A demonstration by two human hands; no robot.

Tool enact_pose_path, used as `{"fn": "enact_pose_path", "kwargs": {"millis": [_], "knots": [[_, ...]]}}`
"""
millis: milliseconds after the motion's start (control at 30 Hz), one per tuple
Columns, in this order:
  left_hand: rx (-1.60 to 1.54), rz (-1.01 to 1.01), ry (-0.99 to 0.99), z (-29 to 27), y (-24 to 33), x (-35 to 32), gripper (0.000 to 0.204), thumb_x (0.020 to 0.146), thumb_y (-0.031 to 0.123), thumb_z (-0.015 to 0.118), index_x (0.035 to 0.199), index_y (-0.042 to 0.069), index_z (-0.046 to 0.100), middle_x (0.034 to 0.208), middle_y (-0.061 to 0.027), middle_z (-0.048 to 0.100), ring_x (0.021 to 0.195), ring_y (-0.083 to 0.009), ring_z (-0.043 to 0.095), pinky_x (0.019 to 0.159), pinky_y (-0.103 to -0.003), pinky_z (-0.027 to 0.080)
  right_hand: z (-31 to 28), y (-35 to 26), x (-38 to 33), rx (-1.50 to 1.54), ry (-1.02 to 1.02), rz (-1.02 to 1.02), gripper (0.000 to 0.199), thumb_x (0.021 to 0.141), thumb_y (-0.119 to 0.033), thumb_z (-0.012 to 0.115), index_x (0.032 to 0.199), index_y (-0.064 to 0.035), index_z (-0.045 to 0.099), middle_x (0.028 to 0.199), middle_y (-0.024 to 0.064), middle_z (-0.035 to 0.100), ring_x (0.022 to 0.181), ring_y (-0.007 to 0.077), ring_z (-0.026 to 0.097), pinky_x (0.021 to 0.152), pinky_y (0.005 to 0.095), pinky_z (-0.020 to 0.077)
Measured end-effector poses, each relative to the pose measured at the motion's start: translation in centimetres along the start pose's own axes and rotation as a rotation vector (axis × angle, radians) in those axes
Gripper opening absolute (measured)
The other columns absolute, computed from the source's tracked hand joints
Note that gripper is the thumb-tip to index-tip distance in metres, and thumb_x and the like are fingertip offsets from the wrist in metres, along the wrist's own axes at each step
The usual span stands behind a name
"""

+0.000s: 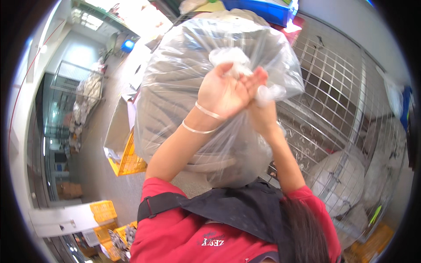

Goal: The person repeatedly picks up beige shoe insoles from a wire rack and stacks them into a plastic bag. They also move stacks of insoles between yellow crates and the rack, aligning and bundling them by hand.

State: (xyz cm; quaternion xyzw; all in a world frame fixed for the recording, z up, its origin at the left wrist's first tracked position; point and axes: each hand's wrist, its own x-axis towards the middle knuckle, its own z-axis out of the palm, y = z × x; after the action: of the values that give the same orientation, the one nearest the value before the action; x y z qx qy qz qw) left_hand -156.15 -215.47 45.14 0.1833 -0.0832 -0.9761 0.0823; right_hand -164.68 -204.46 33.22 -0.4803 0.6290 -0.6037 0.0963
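A large clear plastic bag point(175, 74), packed with folded grey-brown material, stands right in front of me. My left hand point(230, 90) is over its top, palm turned up and fingers curled around a bunched whitish part of the plastic. Two pale, thin bands circle that wrist. Just behind and to the right, my right hand point(262, 111) is closed on another gathered piece of the bag; the left hand partly hides its fingers. Loose plastic hangs down from the hands toward my dark apron point(237, 201).
A wire mesh cage point(329, 74) stands close on the right, with filled whitish bags point(340, 175) behind its mesh. Left of the bag are an open carton point(116, 118) and a yellow crate point(133, 158). A blue bin point(261, 12) sits beyond the bag.
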Motion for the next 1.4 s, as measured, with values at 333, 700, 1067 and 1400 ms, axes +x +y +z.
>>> {"fn": "enact_pose_path", "kwargs": {"millis": [333,700,1067,1400], "knots": [[2.661,0.569,-0.492,-3.6,2.3,2.5,0.022,0.082,0.016,0.060,0.103,0.011,0.065,0.107,-0.0095,0.066,0.105,-0.0275,0.059,0.101,-0.042,0.038,-4.3,-0.2,2.5,0.227,-0.285,0.268,0.014,0.078,-0.002,0.061,0.092,-0.0018,0.064,0.081,0.0008,0.064,0.076,0.0116,0.057,0.068,0.0282,0.0445],[2.531,0.284,-0.641,-2.2,4.9,7.4,0.021,0.080,0.026,0.061,0.096,0.014,0.066,0.096,-0.0107,0.070,0.097,-0.0282,0.065,0.093,-0.048,0.037,-3.2,1.2,3.8,-0.467,-0.024,-0.362,0.032,0.065,-0.003,0.064,0.097,0.0001,0.061,0.089,0.0133,0.053,0.083,0.0328,0.054,0.076,0.0390,0.0424],[2.929,0.351,-0.976,-2.7,4.4,8.5,0.020,0.086,0.019,0.062,0.105,0.025,0.065,0.096,0.0016,0.063,0.112,-0.0172,0.056,0.115,-0.057,0.022,0.1,-9.5,-4.5,-0.505,-0.397,-0.046,0.012,0.087,-0.013,0.062,0.094,-0.0030,0.063,0.078,0.0136,0.059,0.073,0.0295,0.063,0.062,0.0401,0.0491],[1.449,0.405,-0.409,-9.0,9.0,-22.3,0.048,0.095,0.037,0.060,0.123,-0.001,0.054,0.114,-0.0127,0.062,0.099,-0.0216,0.062,0.083,-0.036,0.051,9.5,-7.3,11.8,-0.889,-0.321,-0.310,0.027,0.087,-0.030,0.067,0.091,-0.0037,0.063,0.089,0.0114,0.065,0.081,0.0290,0.066,0.070,0.0381,0.0538]]}}
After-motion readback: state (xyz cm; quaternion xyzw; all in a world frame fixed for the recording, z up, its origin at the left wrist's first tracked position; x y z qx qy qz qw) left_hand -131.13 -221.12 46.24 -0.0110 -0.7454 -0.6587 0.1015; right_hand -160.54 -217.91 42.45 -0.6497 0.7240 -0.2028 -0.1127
